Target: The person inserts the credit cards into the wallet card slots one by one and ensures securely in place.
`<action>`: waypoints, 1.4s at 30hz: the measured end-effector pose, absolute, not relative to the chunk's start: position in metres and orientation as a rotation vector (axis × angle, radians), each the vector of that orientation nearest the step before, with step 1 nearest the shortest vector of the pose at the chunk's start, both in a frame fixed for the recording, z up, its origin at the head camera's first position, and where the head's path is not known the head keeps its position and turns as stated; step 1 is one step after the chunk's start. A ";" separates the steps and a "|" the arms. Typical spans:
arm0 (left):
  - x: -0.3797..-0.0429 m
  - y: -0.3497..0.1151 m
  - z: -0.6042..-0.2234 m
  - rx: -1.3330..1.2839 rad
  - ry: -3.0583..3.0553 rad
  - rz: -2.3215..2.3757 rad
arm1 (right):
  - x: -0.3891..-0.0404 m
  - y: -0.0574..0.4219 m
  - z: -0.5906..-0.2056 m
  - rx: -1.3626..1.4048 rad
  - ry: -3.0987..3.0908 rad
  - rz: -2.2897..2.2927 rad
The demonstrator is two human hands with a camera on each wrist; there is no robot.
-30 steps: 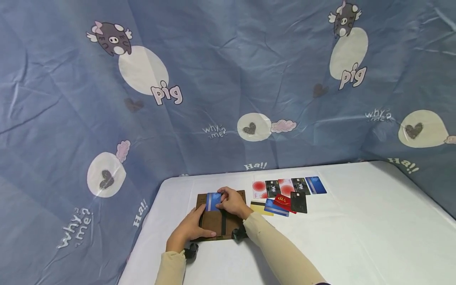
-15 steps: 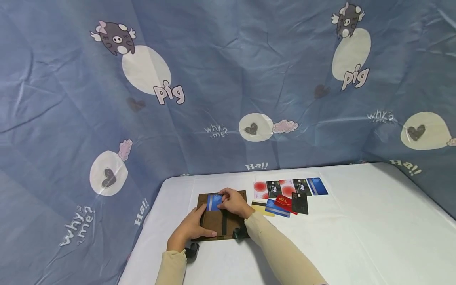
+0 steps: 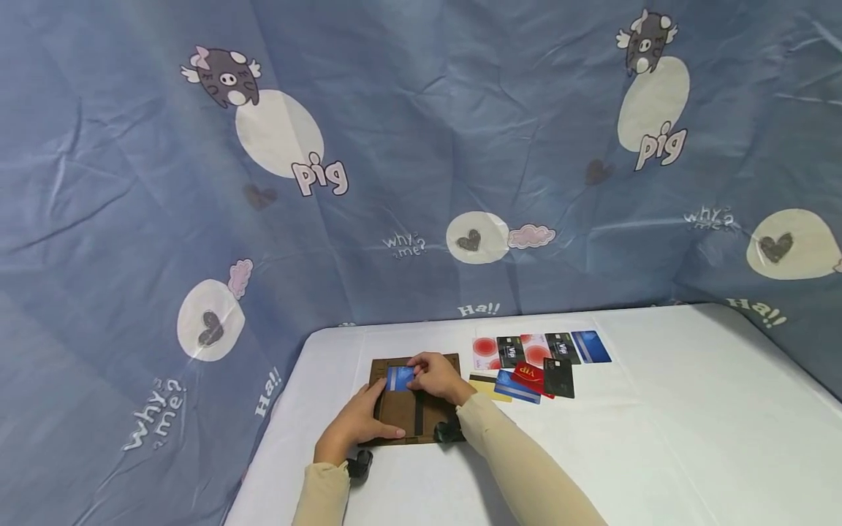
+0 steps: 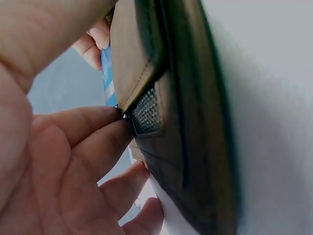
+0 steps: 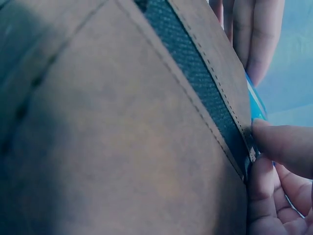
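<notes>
A brown wallet (image 3: 399,415) lies spread flat on the white table. From its left pocket sticks up the top part of a blue card (image 3: 398,378) with a pale stripe. My right hand (image 3: 435,375) pinches the card's right side at the pocket mouth; in the right wrist view the thumb (image 5: 283,144) meets the stitched edge beside a dark band. My left hand (image 3: 360,418) rests on the wallet's left side, thumb across its lower part. Its index and middle fingertips (image 4: 115,115) press at the pocket's corner, near a small mesh patch (image 4: 148,112). The card's lower part is hidden inside.
To the right of the wallet, a row of cards (image 3: 509,352) in pink, black and blue lies flat. Nearer, yellow, blue, red (image 3: 529,375) and black (image 3: 558,378) cards overlap. A blue printed cloth (image 3: 408,183) hangs behind the table (image 3: 664,438).
The blue card has slid down toward me, deeper into the pocket, with my right hand moving along. My left hand keeps its place on the wallet. The head view has shifted slightly.
</notes>
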State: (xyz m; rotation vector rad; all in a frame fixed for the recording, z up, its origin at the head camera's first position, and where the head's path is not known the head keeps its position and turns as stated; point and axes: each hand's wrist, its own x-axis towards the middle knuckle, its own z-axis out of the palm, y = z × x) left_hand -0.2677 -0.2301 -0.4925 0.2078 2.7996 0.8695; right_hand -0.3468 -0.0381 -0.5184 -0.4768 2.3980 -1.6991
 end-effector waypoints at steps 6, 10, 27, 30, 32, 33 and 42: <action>-0.268 -0.228 -0.494 0.209 2.799 0.850 | -0.345 -0.037 -0.519 -0.466 2.398 -1.681; -0.268 -0.227 -0.492 0.214 2.797 0.857 | -0.345 -0.035 -0.517 -0.462 2.389 -1.689; -0.265 -0.226 -0.494 0.246 2.792 0.893 | -0.342 -0.034 -0.520 -0.468 2.391 -1.670; -0.266 -0.226 -0.495 0.242 2.791 0.894 | -0.341 -0.033 -0.519 -0.470 2.389 -1.672; -0.266 -0.227 -0.494 0.231 2.791 0.894 | -0.341 -0.034 -0.519 -0.481 2.389 -1.677; -0.266 -0.227 -0.494 0.233 2.795 0.892 | -0.341 -0.034 -0.518 -0.489 2.389 -1.677; -0.266 -0.230 -0.492 0.229 2.811 0.871 | -0.342 -0.036 -0.516 -0.547 2.360 -1.611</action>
